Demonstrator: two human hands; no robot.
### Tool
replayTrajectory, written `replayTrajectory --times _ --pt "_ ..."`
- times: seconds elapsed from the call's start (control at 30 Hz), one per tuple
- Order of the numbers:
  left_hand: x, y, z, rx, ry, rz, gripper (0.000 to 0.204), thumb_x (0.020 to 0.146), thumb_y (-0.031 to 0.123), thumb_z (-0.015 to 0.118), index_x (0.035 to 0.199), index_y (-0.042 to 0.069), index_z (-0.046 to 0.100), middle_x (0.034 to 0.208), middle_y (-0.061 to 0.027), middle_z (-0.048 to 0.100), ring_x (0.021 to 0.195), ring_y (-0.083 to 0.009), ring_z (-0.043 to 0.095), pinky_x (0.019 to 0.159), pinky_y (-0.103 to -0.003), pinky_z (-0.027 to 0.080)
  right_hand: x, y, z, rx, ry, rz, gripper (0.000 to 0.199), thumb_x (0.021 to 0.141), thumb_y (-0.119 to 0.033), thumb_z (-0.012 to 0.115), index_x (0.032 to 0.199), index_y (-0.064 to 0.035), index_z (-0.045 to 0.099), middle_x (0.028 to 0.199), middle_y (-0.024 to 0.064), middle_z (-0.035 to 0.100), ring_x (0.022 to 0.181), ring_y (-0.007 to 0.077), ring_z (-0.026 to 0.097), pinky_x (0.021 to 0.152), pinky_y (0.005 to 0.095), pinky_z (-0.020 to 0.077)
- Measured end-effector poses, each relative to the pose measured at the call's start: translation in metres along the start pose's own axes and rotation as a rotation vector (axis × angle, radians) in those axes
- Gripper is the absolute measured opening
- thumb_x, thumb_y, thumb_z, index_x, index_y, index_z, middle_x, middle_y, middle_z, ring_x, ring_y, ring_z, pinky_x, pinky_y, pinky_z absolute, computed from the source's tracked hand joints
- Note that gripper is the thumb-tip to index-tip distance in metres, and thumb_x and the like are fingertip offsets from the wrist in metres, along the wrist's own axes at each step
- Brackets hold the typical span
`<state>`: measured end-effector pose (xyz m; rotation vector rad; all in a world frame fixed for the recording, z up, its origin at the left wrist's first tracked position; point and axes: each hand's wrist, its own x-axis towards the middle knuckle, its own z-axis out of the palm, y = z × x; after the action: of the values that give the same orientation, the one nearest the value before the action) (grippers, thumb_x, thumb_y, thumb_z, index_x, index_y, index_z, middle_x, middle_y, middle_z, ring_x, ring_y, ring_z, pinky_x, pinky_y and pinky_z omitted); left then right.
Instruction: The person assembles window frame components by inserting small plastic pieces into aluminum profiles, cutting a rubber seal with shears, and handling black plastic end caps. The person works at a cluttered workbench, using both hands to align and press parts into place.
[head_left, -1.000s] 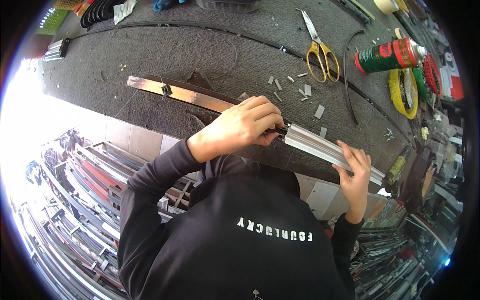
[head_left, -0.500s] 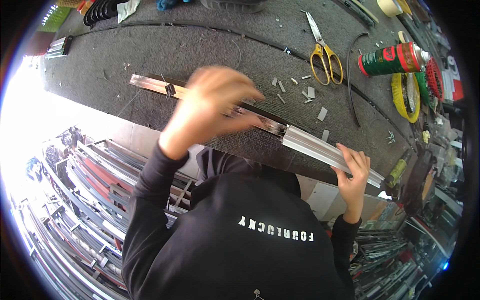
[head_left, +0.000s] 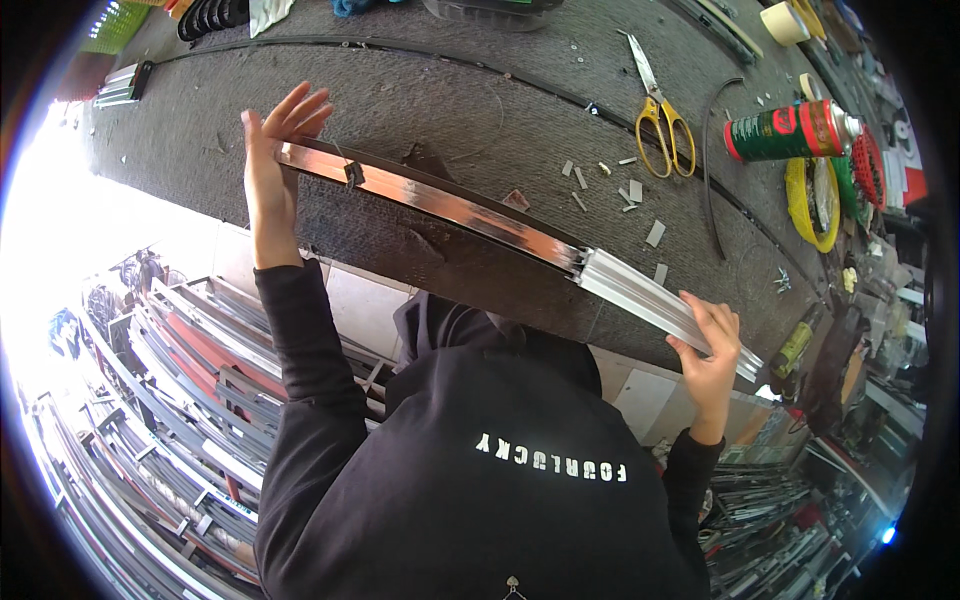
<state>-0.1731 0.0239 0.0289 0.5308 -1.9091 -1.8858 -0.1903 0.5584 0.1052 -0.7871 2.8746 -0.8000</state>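
Note:
A long, narrow bar with a shiny copper-toned face [head_left: 440, 205] lies slantwise along the near edge of the bench. Its right end meets a silver grooved aluminium profile [head_left: 640, 290], and I cannot tell how far one sits inside the other. My right hand [head_left: 708, 335] grips the profile near its right end, thumb on the near side and fingers over the far side. At the bar's left end, my left hand [head_left: 278, 135] has its palm against the tip, fingers stretched and apart. A small black clip [head_left: 354, 174] with a thin wire sits on the bar.
Beyond the bar lie yellow-handled scissors [head_left: 664, 135], several small grey pieces [head_left: 655, 233] and a reddish chip [head_left: 515, 200]. A green and red spray can [head_left: 785, 132] rests at the right beside a yellow basket [head_left: 808, 205]. A black strip [head_left: 715, 180] curves across the carpeted bench.
My left hand has moved left from the bar's middle to its left end, uncovering the copper-toned face and the reddish chip. My right hand keeps its hold on the profile.

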Motion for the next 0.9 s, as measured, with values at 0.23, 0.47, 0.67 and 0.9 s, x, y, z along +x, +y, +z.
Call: replayTrajectory --times 0.23,0.47,0.67,0.9 --pt "0.005 -0.01 0.009 0.084 0.077 0.029 0.033 0.107 0.023 0.06 0.127 0.0 0.071 0.109 -0.0154 0.076 0.098 -0.0228 0.076 0.087 -0.032 0.059 -0.001 0.001 -0.001 0.02 0.011 0.01 0.054 0.069 -0.01 0.085 0.122 -0.0057 0.074 0.106 0.0068 0.074 0.088 0.0245 0.059 0.086 0.0359 0.0398" --pt "-0.003 -0.003 0.023 0.063 0.109 0.057 0.044 0.111 0.035 0.049 0.125 -0.001 0.072 0.101 -0.0157 0.077 0.092 -0.0233 0.076 0.082 -0.032 0.059 -0.001 -0.02 0.007 -0.062 0.037 -0.026 0.054 0.071 -0.01 0.084 0.124 -0.0076 0.074 0.106 0.0057 0.074 0.085 0.023 0.059 0.081 0.0354 0.0387" --pt "-0.013 -0.003 0.05 -0.03 0.019 0.089 0.069 0.112 0.052 0.027 0.126 -0.001 0.07 0.102 -0.0161 0.077 0.095 -0.0234 0.075 0.082 -0.033 0.058 0.015 -0.045 0.033 -0.148 0.035 -0.117 0.055 0.075 -0.017 0.083 0.128 -0.0086 0.072 0.107 0.0026 0.074 0.082 0.0208 0.058 0.078 0.0346 0.0383" --pt "-0.029 0.007 0.064 -0.056 0.056 0.059 0.076 0.111 0.056 0.023 0.128 -0.002 0.069 0.105 -0.0172 0.075 0.1 -0.0272 0.074 0.093 -0.039 0.054 0.034 -0.08 0.054 -0.167 0.098 -0.155 0.055 0.078 -0.022 0.083 0.131 -0.0144 0.072 0.108 0.0071 0.06 0.089 0.0255 0.057 0.08 0.0399 0.0438"
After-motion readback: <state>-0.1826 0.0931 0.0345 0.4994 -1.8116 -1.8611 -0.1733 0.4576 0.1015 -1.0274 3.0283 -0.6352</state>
